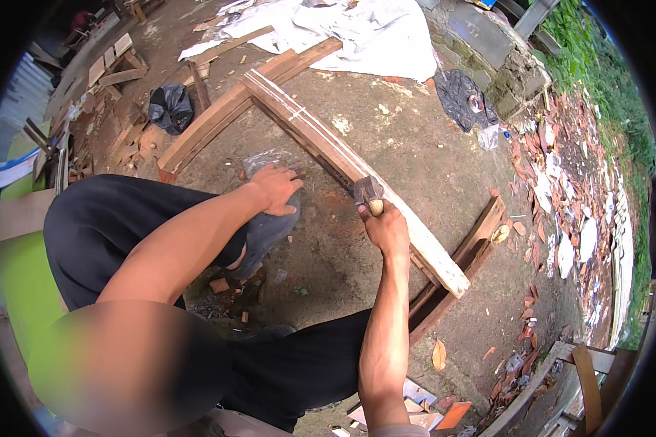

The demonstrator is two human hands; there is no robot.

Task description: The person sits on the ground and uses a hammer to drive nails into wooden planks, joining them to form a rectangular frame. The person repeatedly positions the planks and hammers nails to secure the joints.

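Note:
My right hand (388, 231) is closed round a short tool (369, 191) with a dark, blocky head and a pale wooden handle end; its exact kind is unclear. The tool is over a long wooden beam (321, 135) with white streaks along its top. This beam slants from the upper left to the lower right, its ends lying across two other timbers, a far one (204, 125) and a near one (481, 229). With fingers spread, my left hand (275, 189) lies on the toe of my grey shoe (266, 233) and holds nothing.
A white sheet (386, 36) covers ground at the back. Black plastic bags lie at the left (171, 109) and right (465, 100), the latter beside a broken concrete block (514, 76). Rubble and litter (554, 182) line the right side. Wood scraps (120, 65) are stacked at the far left.

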